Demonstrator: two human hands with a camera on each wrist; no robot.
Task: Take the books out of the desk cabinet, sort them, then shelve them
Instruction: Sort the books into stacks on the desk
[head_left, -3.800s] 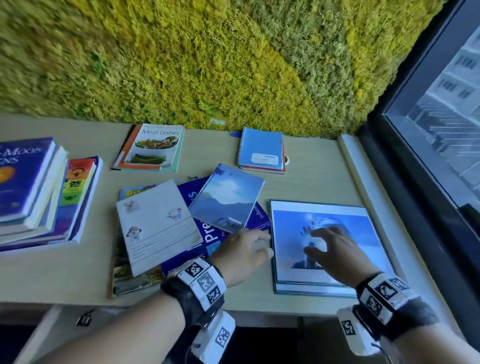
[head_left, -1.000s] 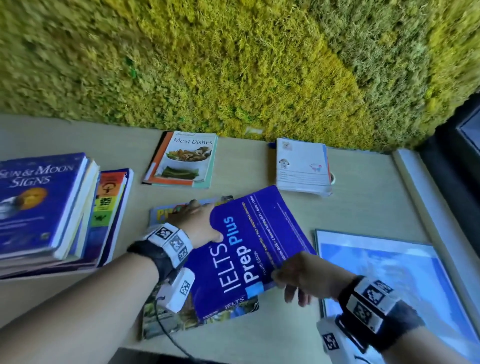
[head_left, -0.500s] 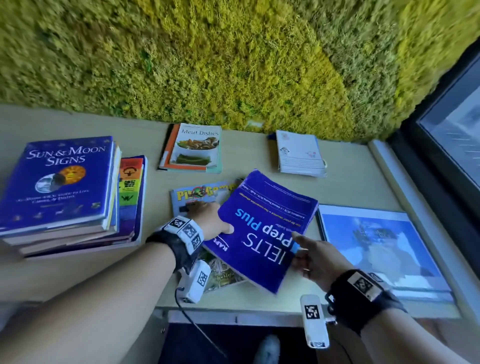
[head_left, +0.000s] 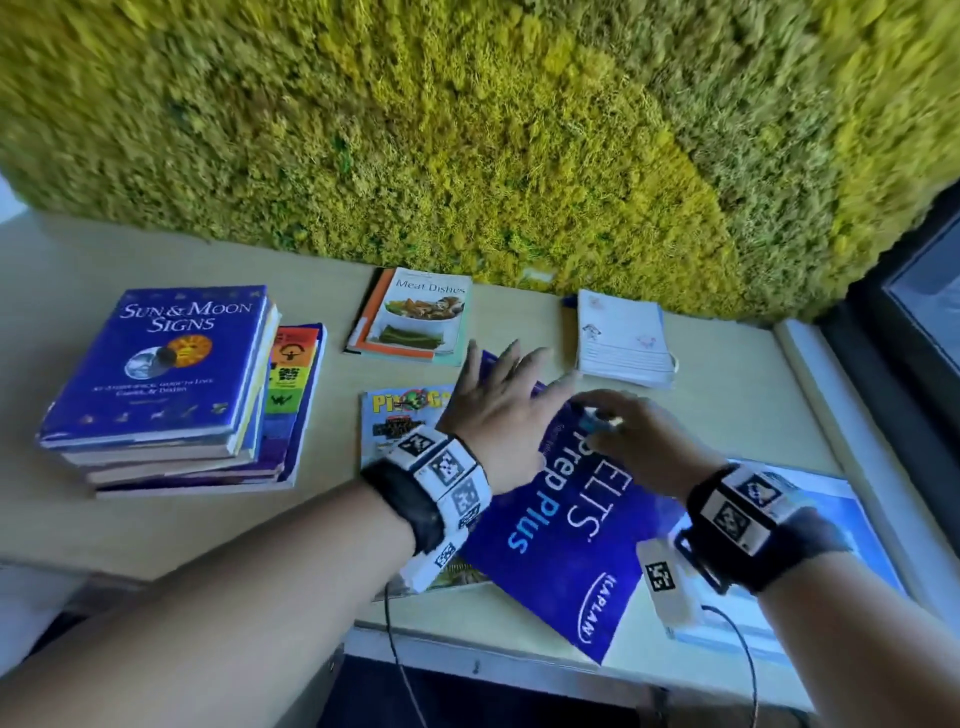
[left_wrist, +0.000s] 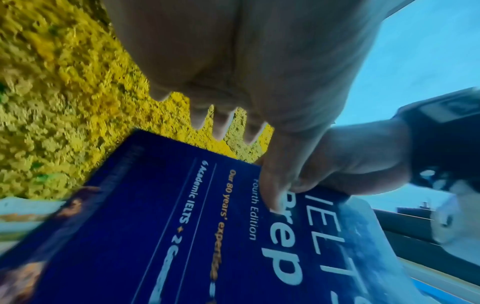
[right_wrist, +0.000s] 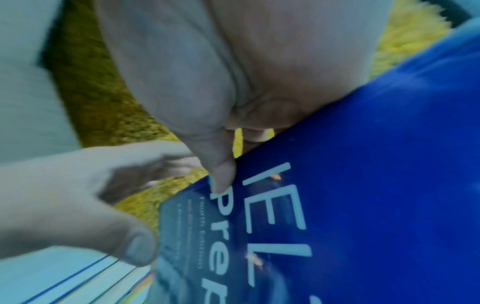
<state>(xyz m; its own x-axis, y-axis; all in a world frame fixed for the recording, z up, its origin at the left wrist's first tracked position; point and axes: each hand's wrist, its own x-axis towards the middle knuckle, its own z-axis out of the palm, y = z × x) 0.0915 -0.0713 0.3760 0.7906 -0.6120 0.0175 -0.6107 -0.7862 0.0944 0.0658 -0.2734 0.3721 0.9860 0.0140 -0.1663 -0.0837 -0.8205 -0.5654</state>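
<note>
A dark blue IELTS Prep Plus book (head_left: 566, 540) lies slanted on the desk (head_left: 171, 525), title upside down to me, over a magazine (head_left: 397, 421) and a large light blue book (head_left: 852, 519). My right hand (head_left: 608, 421) pinches its far edge: in the right wrist view the thumb (right_wrist: 221, 179) is on the cover (right_wrist: 363, 185) and the fingers curl behind. My left hand (head_left: 506, 387) hovers over the book's far left corner with fingers spread and straight. In the left wrist view its thumb (left_wrist: 270, 191) is at the cover (left_wrist: 182, 226); contact is unclear.
A stack topped by the Sun & Moon Signs book (head_left: 161, 364) stands at the left. A Meat Dishes cookbook (head_left: 421, 317) and a white notebook (head_left: 623, 343) lie near the moss wall (head_left: 467, 130). A window frame (head_left: 893, 338) bounds the right.
The IELTS book has been turned further round and now lies partly over the large light blue book. My left hand let go of it and spread open; my right hand shifted to its far edge.
</note>
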